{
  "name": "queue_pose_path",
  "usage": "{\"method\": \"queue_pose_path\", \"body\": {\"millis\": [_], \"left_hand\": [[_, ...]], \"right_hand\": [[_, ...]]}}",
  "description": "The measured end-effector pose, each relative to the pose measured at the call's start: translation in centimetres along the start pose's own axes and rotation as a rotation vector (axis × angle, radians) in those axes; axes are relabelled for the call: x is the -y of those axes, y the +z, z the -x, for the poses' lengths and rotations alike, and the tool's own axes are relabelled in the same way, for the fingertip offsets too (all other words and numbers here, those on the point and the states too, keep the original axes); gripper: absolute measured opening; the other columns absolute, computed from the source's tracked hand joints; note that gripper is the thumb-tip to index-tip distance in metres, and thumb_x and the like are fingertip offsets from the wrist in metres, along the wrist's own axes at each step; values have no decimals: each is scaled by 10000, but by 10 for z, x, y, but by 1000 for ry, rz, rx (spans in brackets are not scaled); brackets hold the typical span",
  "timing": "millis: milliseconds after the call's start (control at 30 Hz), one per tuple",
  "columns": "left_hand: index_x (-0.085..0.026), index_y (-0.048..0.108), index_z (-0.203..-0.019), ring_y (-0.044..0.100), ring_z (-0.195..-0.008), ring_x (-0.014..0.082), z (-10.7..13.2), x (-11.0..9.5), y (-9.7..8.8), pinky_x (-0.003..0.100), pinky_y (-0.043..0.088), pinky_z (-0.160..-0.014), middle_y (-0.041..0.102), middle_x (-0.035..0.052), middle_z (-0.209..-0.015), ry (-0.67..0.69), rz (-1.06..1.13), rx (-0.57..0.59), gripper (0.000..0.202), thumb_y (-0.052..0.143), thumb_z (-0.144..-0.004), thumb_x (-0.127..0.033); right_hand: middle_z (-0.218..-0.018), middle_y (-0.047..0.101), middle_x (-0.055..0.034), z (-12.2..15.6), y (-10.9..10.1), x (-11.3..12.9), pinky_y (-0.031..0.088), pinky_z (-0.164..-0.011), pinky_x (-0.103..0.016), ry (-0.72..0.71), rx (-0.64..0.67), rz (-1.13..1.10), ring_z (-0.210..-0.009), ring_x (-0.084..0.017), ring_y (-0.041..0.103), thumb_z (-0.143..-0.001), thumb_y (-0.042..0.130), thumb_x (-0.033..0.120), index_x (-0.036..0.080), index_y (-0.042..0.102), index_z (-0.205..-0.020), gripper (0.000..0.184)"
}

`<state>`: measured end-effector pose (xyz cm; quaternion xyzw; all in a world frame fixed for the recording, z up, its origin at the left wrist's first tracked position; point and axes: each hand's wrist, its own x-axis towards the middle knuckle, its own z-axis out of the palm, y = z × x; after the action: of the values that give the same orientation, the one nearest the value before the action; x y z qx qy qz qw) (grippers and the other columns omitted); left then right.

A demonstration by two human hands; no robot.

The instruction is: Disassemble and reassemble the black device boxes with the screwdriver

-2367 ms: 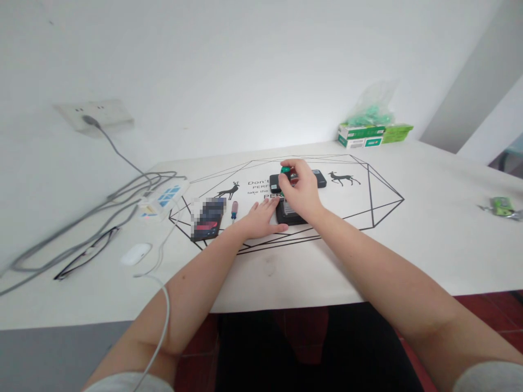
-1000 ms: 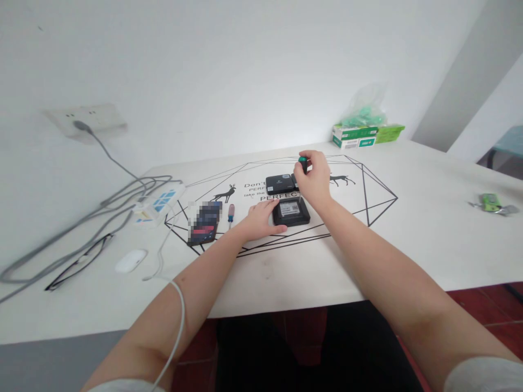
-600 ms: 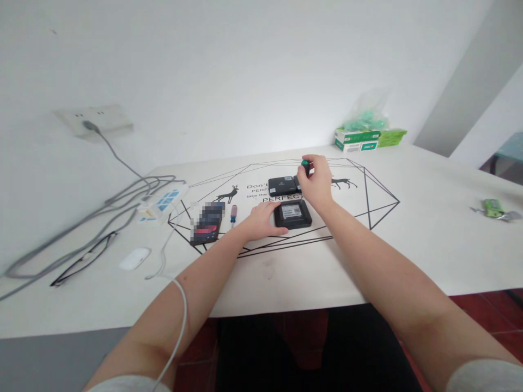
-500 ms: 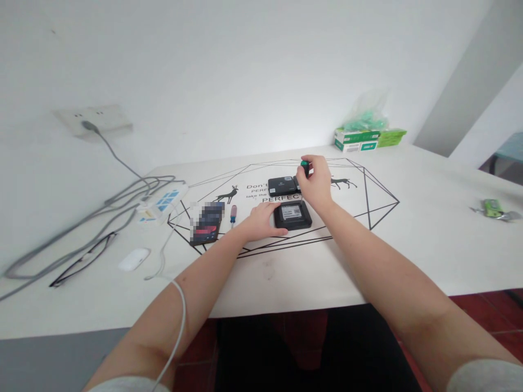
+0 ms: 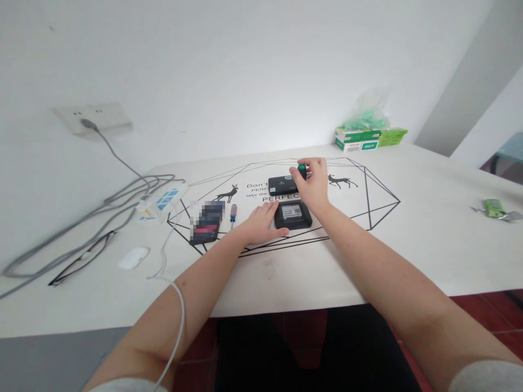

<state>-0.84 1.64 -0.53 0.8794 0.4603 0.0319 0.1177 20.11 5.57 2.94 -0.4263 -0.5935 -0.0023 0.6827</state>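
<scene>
- My left hand (image 5: 263, 223) is spread around the left side of a black case (image 5: 292, 215), the fingertips at its back left corner and the thumb along its front edge, so I have it grasped and flat on the table (image 5: 310, 283).
- The case lies in front of me near the middle of the table, with a pale printed label showing inside its raised rim.
- My right hand (image 5: 312, 182) is closed around a green-topped screwdriver (image 5: 302, 171), thumb on one side and fingers on the other, the handle standing roughly upright. My hand hides its lower end, so I cannot tell whether the tip touches anything.
- Just behind the case lies a flat black box (image 5: 281, 186) with small stickers on it; my right hand covers its right end from view.
- To the left of my left hand is a small screwdriver (image 5: 233, 211) with a reddish and blue handle, and beside that a phone (image 5: 206, 223), its screen partly blurred.
- Farther left I have a white power strip (image 5: 165, 201), a pair of glasses (image 5: 84, 258) and a rounded white case (image 5: 134, 258).
- A white cable (image 5: 182, 305) passes over my left forearm.
- Against the wall stand green and white boxes (image 5: 357, 137) with a clear plastic bag (image 5: 368, 111) on top.
- A green packet (image 5: 493, 208) lies well to the right.
</scene>
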Motion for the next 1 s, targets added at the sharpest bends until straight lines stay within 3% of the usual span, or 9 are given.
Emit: {"method": "queue_pose_path", "body": {"millis": [133,433,600,700,800,900,967,1000], "left_hand": [[-56,125,-1698,137,-1654,392,0,-1,-1,512,147,-1324,129,243,-1775,-4,-14,19,1154,445,-906,-831],[-43,107,-1700,137,-1654,387,0,-1,-3,479,141,-1328,118,236,-1780,-20,-45,34,1172,417,-908,-849],[-33,95,-1702,118,-1658,380,0,-1,-3,477,130,-1330,105,240,-1780,-26,-44,46,1182,399,-909,-856],[-37,99,-1701,128,-1657,383,0,-2,-4,481,139,-1328,118,238,-1779,-21,-47,43,1177,414,-907,-847],[-39,106,-1701,140,-1654,388,0,-3,-4,488,145,-1327,128,234,-1779,-17,-46,38,1174,416,-906,-846],[-33,111,-1700,145,-1653,387,0,-3,-4,489,146,-1327,135,236,-1777,-19,-45,36,1182,415,-902,-850],[-39,112,-1701,146,-1654,383,0,-4,-4,484,145,-1328,140,233,-1777,-20,-46,37,1185,413,-899,-857],[-41,113,-1701,144,-1654,381,1,-4,-5,482,142,-1329,140,233,-1777,-22,-46,39,1185,411,-898,-859]], "right_hand": [[-987,669,-62,-1,2,1,554,-847,-402,45,-2,-33,-868,-210,626,-873,709,278,221,714,-984,125],[-991,756,-35,2,5,-2,557,-889,-412,96,35,-172,-890,-207,678,-976,486,230,256,680,-1106,235],[-1044,671,-75,2,4,-4,532,-1001,-446,-59,24,-110,-1043,-236,649,-972,460,173,246,718,-1018,272],[-1015,597,-78,1,3,-4,536,-968,-443,-76,-26,-31,-1009,-238,624,-967,448,151,245,731,-1007,301],[-997,632,-80,0,1,-1,539,-951,-433,-77,-29,-29,-994,-239,638,-954,427,130,235,704,-977,297],[-987,700,-72,0,-1,4,545,-919,-420,-30,-25,-30,-957,-234,663,-984,462,212,236,649,-967,190],[-964,725,-54,0,-2,7,552,-872,-416,37,-8,-4,-894,-230,672,-970,572,327,247,609,-975,89],[-961,735,-45,0,-2,9,553,-861,-419,69,7,9,-874,-230,676,-938,638,367,254,589,-980,130]]}}
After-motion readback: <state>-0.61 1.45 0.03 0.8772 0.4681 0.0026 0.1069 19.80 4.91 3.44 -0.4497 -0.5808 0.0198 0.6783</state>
